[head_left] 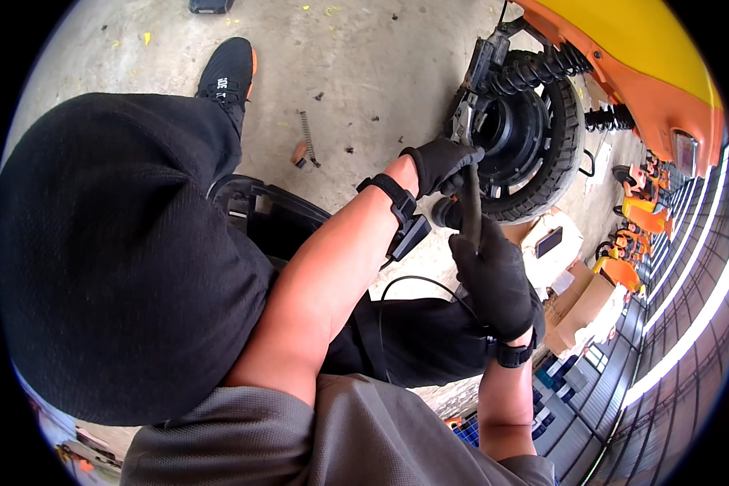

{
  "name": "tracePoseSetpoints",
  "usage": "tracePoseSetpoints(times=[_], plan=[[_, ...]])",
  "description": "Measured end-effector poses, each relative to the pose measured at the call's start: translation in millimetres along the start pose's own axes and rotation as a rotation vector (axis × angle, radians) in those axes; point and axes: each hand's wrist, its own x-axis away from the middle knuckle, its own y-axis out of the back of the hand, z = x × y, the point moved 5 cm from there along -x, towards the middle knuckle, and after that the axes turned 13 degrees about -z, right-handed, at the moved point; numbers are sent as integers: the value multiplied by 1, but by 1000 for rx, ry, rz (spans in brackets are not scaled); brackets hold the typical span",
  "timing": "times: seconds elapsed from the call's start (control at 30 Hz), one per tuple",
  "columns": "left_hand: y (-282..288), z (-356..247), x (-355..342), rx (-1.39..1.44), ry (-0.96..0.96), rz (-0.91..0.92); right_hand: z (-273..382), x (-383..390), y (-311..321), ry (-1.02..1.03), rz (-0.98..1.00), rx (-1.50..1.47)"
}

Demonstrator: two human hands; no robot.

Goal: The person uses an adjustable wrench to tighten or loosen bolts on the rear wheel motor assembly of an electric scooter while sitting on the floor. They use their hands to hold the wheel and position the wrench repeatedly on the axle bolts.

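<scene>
Both my hands wear black gloves and meet on a dark, bar-shaped tool handle beside a scooter wheel. My left hand is closed at the upper end of the handle, close to the metal arm by the hub. Lower down, my right hand wraps round the other end. The wheel has a knobby black tyre and a dark hub. Whatever the handle's far end touches is hidden behind my left hand.
A coil-spring shock absorber and an orange and yellow body panel rise above the wheel. A loose spring and small orange-brown part lie on the floor. A phone rests near a cardboard box. Parked scooters stand beyond.
</scene>
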Motion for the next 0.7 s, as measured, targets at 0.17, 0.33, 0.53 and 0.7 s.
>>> tracePoseSetpoints(times=[0.17, 0.33, 0.53, 0.7], plan=[[-3, 0, 0, 26, 6, -1, -1, -13, 9, -143, 173, 101], [4, 13, -9, -41, 21, -54, -33, -11, -16, 208, 183, 125], [29, 54, -45, -396, -60, -283, -125, -9, -133, 191, 487, 118], [42, 55, -46, -783, -169, -552, -132, -42, -196, 96, 448, 232]])
